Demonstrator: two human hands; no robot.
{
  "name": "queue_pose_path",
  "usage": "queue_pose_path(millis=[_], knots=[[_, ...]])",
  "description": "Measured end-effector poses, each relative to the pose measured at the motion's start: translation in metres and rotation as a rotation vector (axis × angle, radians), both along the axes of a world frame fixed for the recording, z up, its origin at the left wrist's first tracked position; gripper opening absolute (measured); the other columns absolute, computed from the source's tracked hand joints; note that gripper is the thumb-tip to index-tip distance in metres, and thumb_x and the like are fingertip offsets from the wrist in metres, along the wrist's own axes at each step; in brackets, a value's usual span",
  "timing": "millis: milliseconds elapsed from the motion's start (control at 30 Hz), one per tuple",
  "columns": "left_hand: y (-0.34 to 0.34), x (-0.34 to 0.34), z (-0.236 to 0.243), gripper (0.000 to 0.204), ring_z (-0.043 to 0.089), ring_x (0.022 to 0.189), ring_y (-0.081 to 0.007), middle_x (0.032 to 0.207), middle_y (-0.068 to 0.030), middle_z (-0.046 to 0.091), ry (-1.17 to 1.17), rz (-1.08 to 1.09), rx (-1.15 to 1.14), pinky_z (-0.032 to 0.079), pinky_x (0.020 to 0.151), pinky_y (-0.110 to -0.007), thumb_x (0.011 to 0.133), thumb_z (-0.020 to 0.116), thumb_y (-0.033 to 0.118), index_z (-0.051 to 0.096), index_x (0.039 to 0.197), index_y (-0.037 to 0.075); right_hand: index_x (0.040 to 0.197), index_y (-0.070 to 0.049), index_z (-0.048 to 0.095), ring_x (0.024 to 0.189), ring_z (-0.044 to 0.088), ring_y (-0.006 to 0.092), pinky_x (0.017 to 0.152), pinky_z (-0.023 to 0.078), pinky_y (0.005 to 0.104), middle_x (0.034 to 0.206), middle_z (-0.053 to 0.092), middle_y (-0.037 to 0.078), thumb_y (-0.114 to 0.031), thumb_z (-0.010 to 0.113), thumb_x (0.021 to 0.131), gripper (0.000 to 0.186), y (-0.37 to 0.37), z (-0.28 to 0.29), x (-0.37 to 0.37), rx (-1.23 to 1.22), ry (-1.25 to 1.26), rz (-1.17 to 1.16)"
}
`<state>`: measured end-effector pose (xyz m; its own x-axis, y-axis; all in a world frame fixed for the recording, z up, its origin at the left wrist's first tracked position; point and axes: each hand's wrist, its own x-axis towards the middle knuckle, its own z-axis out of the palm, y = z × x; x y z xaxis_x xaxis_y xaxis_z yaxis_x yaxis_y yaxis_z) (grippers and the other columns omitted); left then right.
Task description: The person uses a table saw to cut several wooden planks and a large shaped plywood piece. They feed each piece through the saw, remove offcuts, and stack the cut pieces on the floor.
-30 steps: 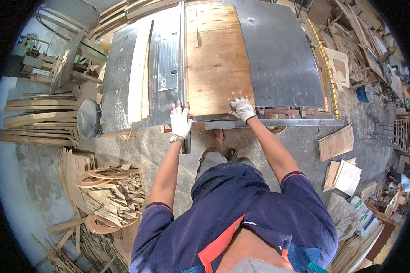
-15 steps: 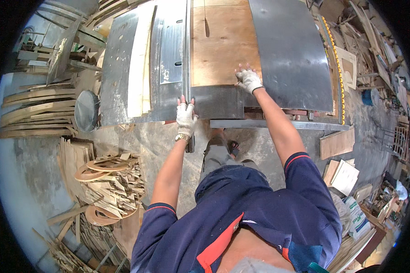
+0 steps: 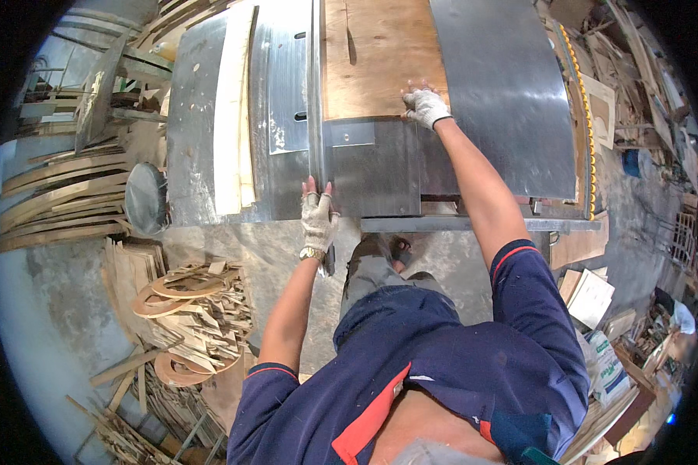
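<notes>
A plywood board [image 3: 384, 58] lies flat on a grey metal machine table [image 3: 376, 182]. My right hand [image 3: 426, 106], in a white fingerless glove, rests on the board's near right corner with its fingers spread. Along the board's left side runs a long narrow metal rail [image 3: 316, 101]. My left hand [image 3: 318, 217], gloved the same way, is at the rail's near end, with fingertips on both sides of it. Between the board's near edge and the table front, a small metal plate [image 3: 353, 133] shows, set into the surface.
Pale wood strips [image 3: 235, 116] lie on the table's left part. A metal bar [image 3: 481, 225] runs along the front edge. Curved wood pieces [image 3: 66, 198] and a heap of offcuts [image 3: 198, 318] stand at left. Loose boards [image 3: 585, 298] lean at right.
The plywood board has slid away from me along the rail, with my right hand moving forward on it. The small metal plate has come into view. My left hand stays at the rail's end.
</notes>
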<state>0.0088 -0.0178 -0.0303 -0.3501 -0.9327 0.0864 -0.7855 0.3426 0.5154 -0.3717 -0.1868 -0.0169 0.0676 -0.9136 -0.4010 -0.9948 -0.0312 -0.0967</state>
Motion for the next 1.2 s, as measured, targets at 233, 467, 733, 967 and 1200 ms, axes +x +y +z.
queue_pose_path(millis=[233,467,733,967,1200], knots=[[-0.002,0.001,-0.005,0.07,0.024,0.147,-0.0436,0.159,-0.0219,0.028,-0.046,0.002,-0.046,0.028,0.118,-0.05,0.076,0.062,-0.003,0.052,0.143,0.017,0.15,-0.026,0.04,0.15,0.015,0.041,0.118,0.021,0.0584,0.164,0.02,0.006,-0.05,0.072,0.082,0.079,-0.034,0.004,-0.01,0.061,0.001,-0.023],[-0.019,-0.006,0.011,0.062,0.036,0.141,-0.0422,0.15,-0.0197,0.043,0.005,0.026,-0.112,0.028,0.117,-0.051,0.078,0.063,0.002,0.057,0.138,0.015,0.147,-0.024,0.046,0.15,0.016,0.0404,0.118,0.02,0.0602,0.164,0.021,0.006,-0.048,0.072,0.082,0.074,-0.054,0.007,-0.019,0.033,-0.07,-0.047],[-0.227,-0.049,0.033,0.036,0.042,0.136,-0.0415,0.142,-0.0168,0.051,-0.193,-0.027,-0.242,0.031,0.112,-0.057,0.081,0.07,0.024,0.067,0.116,0.019,0.146,-0.025,0.047,0.15,0.016,0.0383,0.118,0.02,0.0596,0.164,0.022,0.004,-0.048,0.072,0.082,0.073,-0.062,0.005,-0.021,0.031,-0.044,-0.057],[-0.3,-0.09,0.025,0.041,0.029,0.144,-0.0444,0.155,-0.0202,0.036,-0.543,-0.229,-0.18,0.016,0.117,-0.064,0.078,0.07,0.029,0.068,0.119,0.022,0.15,-0.026,0.041,0.15,0.017,0.0385,0.119,0.019,0.0586,0.164,0.021,0.004,-0.048,0.072,0.082,0.077,-0.066,0.01,-0.022,0.051,-0.061,-0.063],[-0.31,-0.105,0.013,0.033,0.022,0.147,-0.0448,0.16,-0.019,0.027,-0.752,-0.227,-0.094,0.008,0.114,-0.071,0.089,0.061,0.03,0.067,0.119,0.018,0.148,-0.026,0.044,0.15,0.017,0.0378,0.119,0.02,0.0577,0.163,0.023,0.004,-0.047,0.072,0.082,0.075,-0.075,0.012,-0.023,0.036,-0.042,-0.056]])
